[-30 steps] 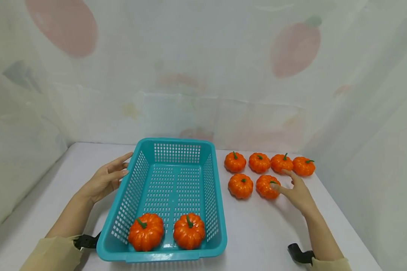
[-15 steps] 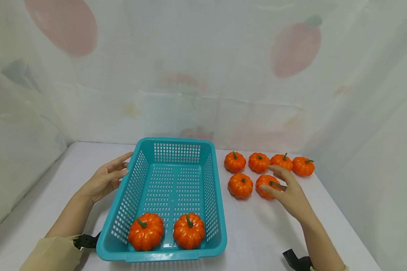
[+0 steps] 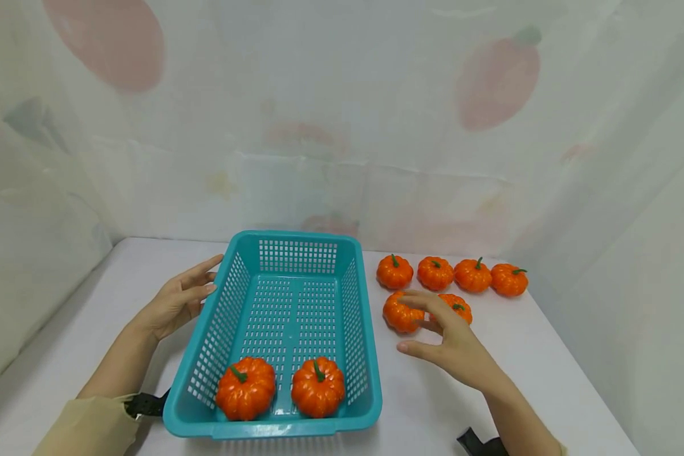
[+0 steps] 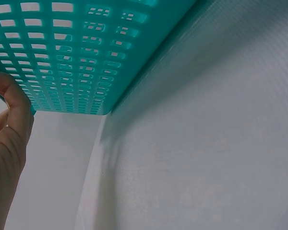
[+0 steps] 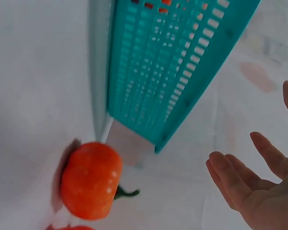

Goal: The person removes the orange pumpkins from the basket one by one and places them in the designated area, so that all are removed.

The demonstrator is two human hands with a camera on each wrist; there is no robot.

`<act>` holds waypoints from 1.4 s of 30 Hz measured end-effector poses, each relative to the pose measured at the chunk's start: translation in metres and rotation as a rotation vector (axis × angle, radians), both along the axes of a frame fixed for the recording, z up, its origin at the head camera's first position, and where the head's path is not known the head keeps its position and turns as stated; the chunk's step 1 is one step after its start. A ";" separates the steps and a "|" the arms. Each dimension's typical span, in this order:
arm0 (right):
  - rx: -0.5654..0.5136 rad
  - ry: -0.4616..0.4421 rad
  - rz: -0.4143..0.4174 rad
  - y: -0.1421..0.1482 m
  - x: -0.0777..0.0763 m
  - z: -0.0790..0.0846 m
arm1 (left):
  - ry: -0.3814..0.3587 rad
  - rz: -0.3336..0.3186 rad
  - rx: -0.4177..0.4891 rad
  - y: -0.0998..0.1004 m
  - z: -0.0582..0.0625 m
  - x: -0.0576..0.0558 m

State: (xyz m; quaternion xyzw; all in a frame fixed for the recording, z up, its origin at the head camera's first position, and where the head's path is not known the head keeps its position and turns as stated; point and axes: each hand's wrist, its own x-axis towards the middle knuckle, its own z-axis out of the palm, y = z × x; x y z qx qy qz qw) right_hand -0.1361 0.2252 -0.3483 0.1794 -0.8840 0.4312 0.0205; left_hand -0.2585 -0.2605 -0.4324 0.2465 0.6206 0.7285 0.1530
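My left hand rests at the left side of a turquoise plastic basket, its fingertips against the rim. In the left wrist view, part of that hand shows beside the perforated wall. Two orange toy pumpkins with green stems, one left and one right, sit at the basket's near end. My right hand, fingers spread and slightly bent, hovers over the nearer row on the table. It partly hides the row's left pumpkin and right pumpkin. Nothing is in its grasp.
Behind these, several more pumpkins form a row along the back right of the white table. A pale printed curtain encloses the table at the back and both sides. Black straps with camera mounts sit on the wrists.
My right hand has moved left and toward me, from the right pumpkin of the nearer row to the left one. The left hand, basket and pumpkins have stayed in place.
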 end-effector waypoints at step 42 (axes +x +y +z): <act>0.366 -0.414 1.069 -0.131 -0.080 -0.014 | 0.004 0.010 -0.019 0.000 0.000 -0.001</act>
